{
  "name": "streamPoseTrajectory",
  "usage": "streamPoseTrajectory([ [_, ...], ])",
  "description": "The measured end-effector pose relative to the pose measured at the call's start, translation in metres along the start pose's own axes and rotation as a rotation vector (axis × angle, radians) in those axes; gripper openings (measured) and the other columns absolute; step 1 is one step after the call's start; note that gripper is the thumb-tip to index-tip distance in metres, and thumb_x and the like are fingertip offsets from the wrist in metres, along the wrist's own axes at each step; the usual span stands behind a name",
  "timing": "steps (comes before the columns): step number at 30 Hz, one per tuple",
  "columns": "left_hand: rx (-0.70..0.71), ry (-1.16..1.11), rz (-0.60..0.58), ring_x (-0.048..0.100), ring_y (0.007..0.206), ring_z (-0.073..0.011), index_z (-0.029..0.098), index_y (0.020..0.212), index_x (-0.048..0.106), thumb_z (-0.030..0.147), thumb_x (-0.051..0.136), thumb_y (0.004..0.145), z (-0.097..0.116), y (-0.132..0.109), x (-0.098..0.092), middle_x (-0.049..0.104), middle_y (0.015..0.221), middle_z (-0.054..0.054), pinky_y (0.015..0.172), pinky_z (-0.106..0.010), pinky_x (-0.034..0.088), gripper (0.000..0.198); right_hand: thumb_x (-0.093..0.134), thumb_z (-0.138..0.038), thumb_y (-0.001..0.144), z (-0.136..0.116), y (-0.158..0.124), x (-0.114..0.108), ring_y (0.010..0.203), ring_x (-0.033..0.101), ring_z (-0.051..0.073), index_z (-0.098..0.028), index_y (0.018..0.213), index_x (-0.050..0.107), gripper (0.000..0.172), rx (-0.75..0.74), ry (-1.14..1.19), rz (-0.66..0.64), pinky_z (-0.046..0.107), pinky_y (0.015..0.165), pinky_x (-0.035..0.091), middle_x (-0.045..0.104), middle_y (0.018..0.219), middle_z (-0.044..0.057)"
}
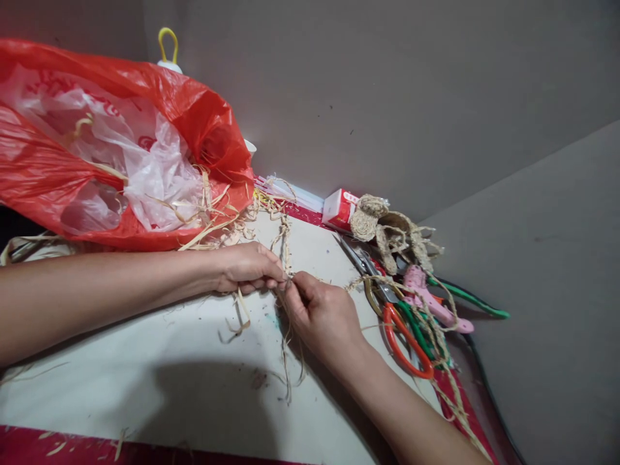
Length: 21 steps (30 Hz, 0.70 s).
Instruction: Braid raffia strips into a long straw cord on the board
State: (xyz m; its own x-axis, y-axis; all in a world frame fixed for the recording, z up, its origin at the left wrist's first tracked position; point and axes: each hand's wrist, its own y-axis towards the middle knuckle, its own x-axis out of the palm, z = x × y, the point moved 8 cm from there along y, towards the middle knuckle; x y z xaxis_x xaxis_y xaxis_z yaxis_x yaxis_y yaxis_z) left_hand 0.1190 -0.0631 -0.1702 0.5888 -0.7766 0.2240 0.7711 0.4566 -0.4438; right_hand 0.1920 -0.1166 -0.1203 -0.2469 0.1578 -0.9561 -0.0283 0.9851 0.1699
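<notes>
In the middle of the white board (208, 381), both hands meet at the fingertips on a thin braid of straw-coloured fibre (286, 248). My left hand (249, 266) is closed in a pinch on it, with a loose strand hanging below the fingers. From the other side, my right hand (322, 310) pinches the same braid, thumb and index finger touching the left fingertips. The braid runs away from me toward the far edge of the board. Loose fibre ends (287, 368) trail below the hands. The exact spot between the fingertips is hidden.
A red plastic bag (194, 97) with fibre strips bulges at the left. On the right lie orange-handled scissors (407, 349), a pink glue gun (431, 300), green-handled pliers (469, 298) and braided rope (438, 342). Fibre rolls (371, 216) and a red-white box (339, 208) stand behind, near the grey wall.
</notes>
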Motion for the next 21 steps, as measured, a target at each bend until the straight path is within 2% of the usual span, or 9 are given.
streamPoseTrajectory([
  [4,0.055,0.069,0.134,0.025,0.03,-0.0034,0.014,0.056,0.054,0.016,0.054,0.063,0.0,0.001,-0.005,0.046,0.042,0.005,0.032,-0.02,0.013,0.008,0.045,-0.029,0.086,-0.004,0.0,0.001,0.042,0.045,0.015,-0.02,0.067,0.058,0.024,-0.017,-0.152,-0.012,0.027,0.047,0.02,0.057,0.05,0.004],
  [6,0.081,0.113,0.179,0.025,0.03,-0.0034,0.014,0.053,0.053,0.015,0.053,0.063,0.001,-0.001,-0.005,0.045,0.041,0.005,0.033,-0.02,0.014,0.01,0.045,-0.029,0.085,-0.003,0.0,0.002,0.042,0.043,0.015,-0.02,0.066,0.058,0.024,0.0,-0.125,-0.027,0.027,0.047,0.02,0.055,0.049,0.003],
  [12,0.131,0.157,0.225,0.028,0.035,-0.0042,0.014,0.049,0.052,0.014,0.051,0.064,0.003,-0.004,-0.004,0.045,0.04,0.004,0.037,-0.02,0.018,0.015,0.042,-0.027,0.083,0.01,0.003,0.016,0.047,0.037,0.012,-0.02,0.056,0.047,0.029,0.16,0.496,-0.171,0.024,0.047,0.027,0.038,0.049,-0.003],
  [14,0.166,0.193,0.225,0.031,0.038,-0.005,0.014,0.049,0.052,0.015,0.051,0.064,0.004,-0.003,-0.005,0.046,0.042,0.004,0.04,-0.02,0.022,0.016,0.042,-0.029,0.084,0.01,0.001,0.017,0.049,0.036,0.012,-0.02,0.057,0.046,0.029,0.188,0.567,-0.181,0.023,0.046,0.028,0.038,0.05,-0.004],
  [18,0.255,0.295,0.206,0.038,0.044,-0.0067,0.015,0.05,0.052,0.017,0.048,0.067,0.005,-0.003,-0.003,0.049,0.046,0.003,0.045,-0.02,0.028,0.018,0.044,-0.033,0.085,0.006,-0.003,0.016,0.055,0.043,0.013,-0.019,0.062,0.049,0.027,0.188,0.598,-0.177,0.023,0.049,0.033,0.047,0.056,-0.001],
  [21,0.326,0.338,0.173,0.043,0.048,-0.0079,0.015,0.05,0.051,0.017,0.046,0.069,0.009,-0.006,0.0,0.052,0.049,0.002,0.049,-0.02,0.033,0.02,0.047,-0.037,0.085,0.007,-0.009,0.027,0.044,0.043,0.012,-0.018,0.068,0.054,0.027,0.331,0.804,-0.318,0.022,0.042,0.033,0.049,0.05,-0.002],
])
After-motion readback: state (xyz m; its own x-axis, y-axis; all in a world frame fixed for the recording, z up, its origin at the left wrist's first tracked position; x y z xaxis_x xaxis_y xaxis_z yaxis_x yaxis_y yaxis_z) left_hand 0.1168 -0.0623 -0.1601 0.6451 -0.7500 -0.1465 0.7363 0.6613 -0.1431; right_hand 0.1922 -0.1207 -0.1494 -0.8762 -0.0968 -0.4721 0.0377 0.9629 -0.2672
